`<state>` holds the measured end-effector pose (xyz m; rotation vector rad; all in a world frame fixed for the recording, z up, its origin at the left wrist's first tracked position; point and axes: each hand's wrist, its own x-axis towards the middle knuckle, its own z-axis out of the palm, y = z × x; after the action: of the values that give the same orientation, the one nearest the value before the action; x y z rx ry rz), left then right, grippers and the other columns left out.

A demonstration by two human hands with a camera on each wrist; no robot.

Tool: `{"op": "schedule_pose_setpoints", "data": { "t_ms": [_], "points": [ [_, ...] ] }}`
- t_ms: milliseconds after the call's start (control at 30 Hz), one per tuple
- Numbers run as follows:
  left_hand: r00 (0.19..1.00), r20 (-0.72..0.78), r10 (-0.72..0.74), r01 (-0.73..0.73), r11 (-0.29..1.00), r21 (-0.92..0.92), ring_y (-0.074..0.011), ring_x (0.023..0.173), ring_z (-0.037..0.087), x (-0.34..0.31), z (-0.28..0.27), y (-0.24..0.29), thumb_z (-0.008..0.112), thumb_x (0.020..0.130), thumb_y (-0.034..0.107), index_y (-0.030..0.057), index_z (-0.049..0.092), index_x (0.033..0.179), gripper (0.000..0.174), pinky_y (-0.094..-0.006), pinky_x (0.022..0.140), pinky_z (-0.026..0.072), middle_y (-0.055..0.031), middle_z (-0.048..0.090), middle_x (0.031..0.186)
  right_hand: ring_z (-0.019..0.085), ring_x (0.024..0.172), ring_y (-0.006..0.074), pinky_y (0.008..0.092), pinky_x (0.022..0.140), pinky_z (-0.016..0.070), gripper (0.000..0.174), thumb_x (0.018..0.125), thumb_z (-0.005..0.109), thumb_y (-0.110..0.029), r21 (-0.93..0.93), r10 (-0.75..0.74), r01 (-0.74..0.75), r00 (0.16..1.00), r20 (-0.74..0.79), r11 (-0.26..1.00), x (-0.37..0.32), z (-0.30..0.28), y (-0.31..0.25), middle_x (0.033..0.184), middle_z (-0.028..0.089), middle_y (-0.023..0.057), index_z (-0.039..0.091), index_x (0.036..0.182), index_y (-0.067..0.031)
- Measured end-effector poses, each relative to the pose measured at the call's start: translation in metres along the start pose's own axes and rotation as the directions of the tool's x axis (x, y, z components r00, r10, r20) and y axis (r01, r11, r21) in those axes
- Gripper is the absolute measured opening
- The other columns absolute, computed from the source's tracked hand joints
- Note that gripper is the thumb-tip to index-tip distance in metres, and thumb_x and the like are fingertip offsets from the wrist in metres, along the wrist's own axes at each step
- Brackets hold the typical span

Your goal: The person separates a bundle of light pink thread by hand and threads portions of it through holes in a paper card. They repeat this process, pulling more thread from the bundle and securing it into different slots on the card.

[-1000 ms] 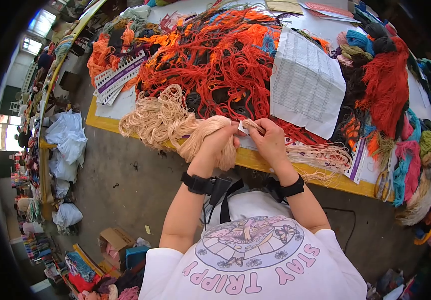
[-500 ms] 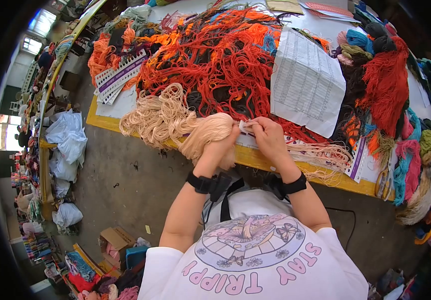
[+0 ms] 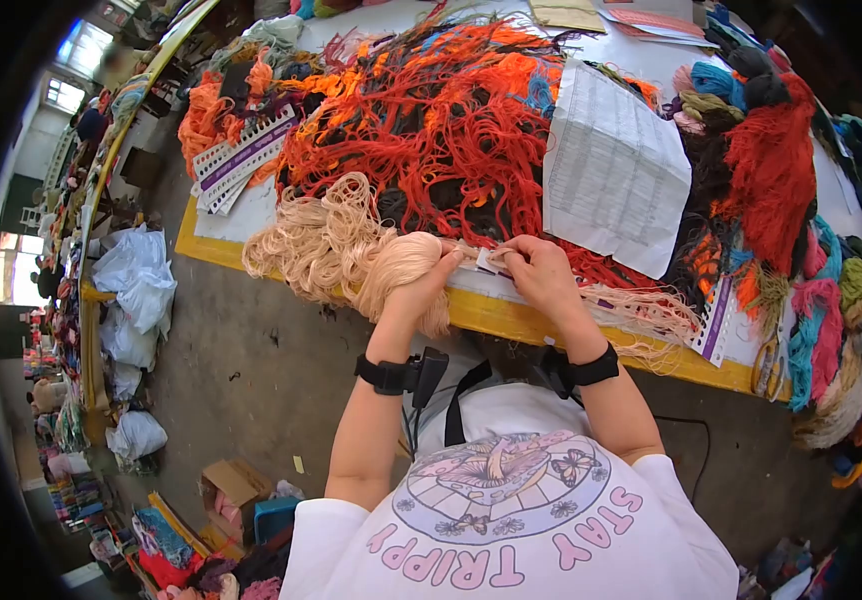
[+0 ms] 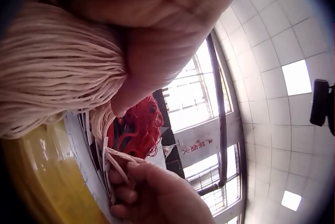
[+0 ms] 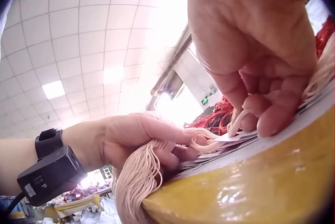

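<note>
My left hand (image 3: 416,292) grips a thick hank of pale peach thread (image 3: 401,270) at the table's front edge; in the right wrist view the hank (image 5: 137,182) hangs below the curled left fingers. Just to its right, my right hand (image 3: 543,280) pinches a few peach strands (image 4: 116,167) between thumb and fingers. The strands run from the left hand to the right. A small white card or tag (image 3: 485,261) lies between the hands, with peach thread beside it. More looped peach thread (image 3: 321,235) lies left of the left hand.
Tangled red and orange thread (image 3: 451,140) covers the table behind the hands. A printed sheet (image 3: 616,165) lies on the right, punched cards (image 3: 246,155) on the left. Scissors (image 3: 769,368) rest by the yellow table edge (image 3: 651,368); loose peach strands (image 3: 641,312) lie right of the right hand.
My left hand has moved left with the hank, so the gap between the hands is wider and strands stretch across it. The right hand has barely moved.
</note>
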<state>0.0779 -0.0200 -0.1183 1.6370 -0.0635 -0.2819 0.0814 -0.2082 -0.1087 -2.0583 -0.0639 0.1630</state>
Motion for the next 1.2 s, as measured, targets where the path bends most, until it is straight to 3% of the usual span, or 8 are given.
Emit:
{"op": "schedule_pose_setpoints", "data": {
  "t_ms": [133, 433, 500, 633, 833, 967, 1100, 1200],
  "points": [
    [0.916, 0.273, -0.295, 0.393, 0.515, -0.762, -0.0047, 0.054, 0.044, 0.003, -0.005, 0.025, 0.057, 0.082, 0.013, 0.0031, 0.059, 0.09, 0.012, -0.0187, 0.054, 0.0407, -0.0046, 0.059, 0.091, 0.06, 0.071, 0.024, 0.0306, 0.065, 0.0466, 0.019, 0.074, 0.059, -0.013, 0.143, 0.097, -0.11, 0.991, 0.094, 0.984, -0.003, -0.007, -0.003, 0.072, 0.06, 0.0116, 0.059, 0.089, -0.002],
    [0.891, 0.441, -0.106, 0.075, 0.993, 0.087, -0.0075, 0.06, 0.051, 0.008, 0.011, 0.031, 0.064, 0.08, 0.015, 0.004, 0.058, 0.083, 0.013, -0.0229, 0.055, 0.0431, 0.0002, 0.053, 0.07, 0.057, 0.065, 0.0177, 0.0274, 0.055, 0.0455, 0.019, 0.073, 0.059, -0.004, -0.172, -0.399, 0.404, 0.915, 0.063, 0.899, 0.007, -0.005, 0.006, 0.076, 0.058, 0.0067, 0.056, 0.092, -0.0075],
    [0.893, 0.444, 0.071, -0.221, 0.929, 0.296, -0.0067, 0.059, 0.049, 0.017, 0.012, 0.024, 0.064, 0.08, 0.016, 0.0034, 0.058, 0.086, 0.015, -0.0235, 0.055, 0.0423, 0.0007, 0.052, 0.07, 0.057, 0.063, 0.0136, 0.0252, 0.049, 0.0445, 0.016, 0.075, 0.058, -0.005, 0.081, -0.068, 0.045, 0.95, 0.306, 0.996, 0.016, -0.019, -0.003, 0.075, 0.058, 0.0039, 0.056, 0.091, -0.0067],
    [0.967, 0.104, -0.233, 0.243, 0.965, -0.101, -0.0057, 0.058, 0.047, 0.005, 0.015, 0.055, 0.062, 0.081, 0.016, 0.0028, 0.059, 0.093, 0.018, -0.0208, 0.052, 0.0408, 0.0006, 0.052, 0.07, 0.054, 0.061, 0.0069, 0.0214, 0.041, 0.0427, 0.009, 0.079, 0.054, -0.007, 0.183, 0.124, -0.233, 0.874, 0.469, 0.955, 0.024, -0.037, -0.016, 0.075, 0.057, 0.0005, 0.055, 0.087, -0.005],
    [0.973, -0.228, -0.039, -0.111, 0.787, -0.606, -0.0053, 0.059, 0.049, -0.002, -0.114, 0.088, 0.058, 0.083, 0.013, 0.0029, 0.057, 0.098, 0.018, -0.0187, 0.051, 0.0413, -0.0001, 0.054, 0.073, 0.059, 0.064, 0.0094, 0.0232, 0.044, 0.046, 0.007, 0.081, 0.054, -0.01, 0.169, 0.134, -0.236, 0.876, 0.463, 0.957, 0.026, -0.037, -0.014, 0.077, 0.059, 0.0034, 0.053, 0.086, -0.0039],
    [0.719, -0.68, 0.142, -0.201, 0.98, -0.008, -0.0117, 0.067, 0.053, 0.004, -0.118, 0.092, 0.057, 0.083, 0.013, 0.0033, 0.06, 0.094, 0.015, -0.0252, 0.06, 0.0447, -0.0033, 0.056, 0.08, 0.059, 0.063, 0.0093, 0.024, 0.046, 0.0472, 0.01, 0.081, 0.055, -0.009, 0.172, 0.136, -0.224, 0.901, 0.413, 0.959, 0.024, -0.033, -0.015, 0.076, 0.06, 0.0046, 0.054, 0.089, -0.0026],
    [0.774, 0.083, 0.628, -0.357, 0.324, 0.876, -0.0201, 0.08, 0.056, 0.003, -0.032, 0.057, 0.059, 0.08, 0.012, 0.0049, 0.063, 0.091, 0.014, -0.0299, 0.072, 0.0449, -0.007, 0.058, 0.087, 0.058, 0.061, 0.0088, 0.0237, 0.048, 0.0464, 0.011, 0.078, 0.06, -0.007, 0.273, 0.046, -0.102, 0.978, 0.206, 0.957, 0.015, -0.017, -0.001, 0.074, 0.06, 0.0044, 0.056, 0.087, -0.0015],
    [0.84, 0.093, 0.534, -0.443, 0.577, 0.686, -0.0206, 0.079, 0.055, 0.002, 0.008, 0.018, 0.061, 0.078, 0.011, 0.0051, 0.062, 0.087, 0.011, -0.0297, 0.071, 0.0445, -0.0089, 0.057, 0.086, 0.058, 0.058, 0.0103, 0.0242, 0.052, 0.0455, 0.011, 0.073, 0.066, -0.007, 0.106, -0.123, 0.115, 0.99, 0.071, 0.988, 0.01, -0.005, 0.011, 0.073, 0.06, 0.0045, 0.06, 0.08, -0.0018]
  ]
}}
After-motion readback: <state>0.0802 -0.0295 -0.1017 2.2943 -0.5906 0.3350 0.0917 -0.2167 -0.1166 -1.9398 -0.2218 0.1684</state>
